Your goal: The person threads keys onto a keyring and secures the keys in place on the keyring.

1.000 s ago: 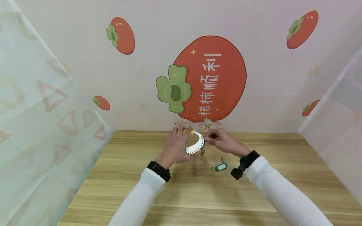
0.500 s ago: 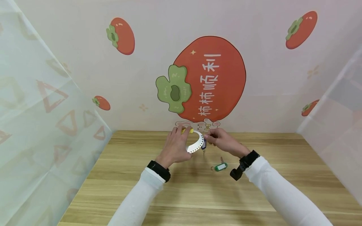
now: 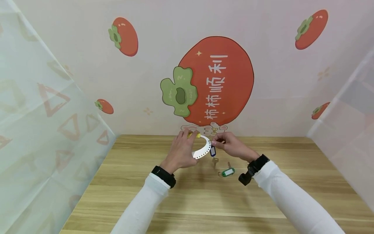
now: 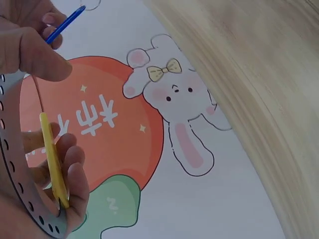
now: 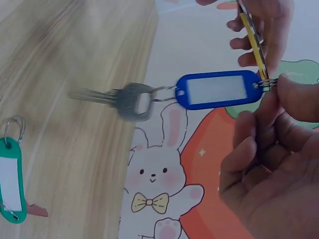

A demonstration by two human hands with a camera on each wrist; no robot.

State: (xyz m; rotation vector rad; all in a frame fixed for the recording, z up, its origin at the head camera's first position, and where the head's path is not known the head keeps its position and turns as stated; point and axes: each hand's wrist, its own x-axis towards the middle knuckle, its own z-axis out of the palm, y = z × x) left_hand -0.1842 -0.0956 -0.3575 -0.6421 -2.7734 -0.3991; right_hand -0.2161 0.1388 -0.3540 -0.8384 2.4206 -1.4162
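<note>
My left hand (image 3: 181, 150) holds a white crescent-shaped plate (image 3: 203, 151) with a row of small holes along its outer edge. A yellow grip (image 4: 54, 164) on that plate lies against its fingers in the left wrist view. At the plate's right edge, my right hand (image 3: 232, 147) pinches the metal ring (image 5: 269, 83) of a blue key tag (image 5: 217, 90). A silver key (image 5: 133, 101), slightly blurred, hangs from the tag's other end. Whether the ring passes through a hole is hidden by the fingers.
A green key tag (image 3: 228, 172) with its own ring and a reddish-brown key (image 3: 229, 164) lies on the wooden table (image 3: 187, 201) below my right hand. Behind stands a white wall (image 3: 274, 81) printed with persimmons; side sheets (image 3: 43, 136) flank the table.
The blue key tag and its key have swung out to the right from the plate's edge, so more of the tag shows. Both hands stay nearly in place.
</note>
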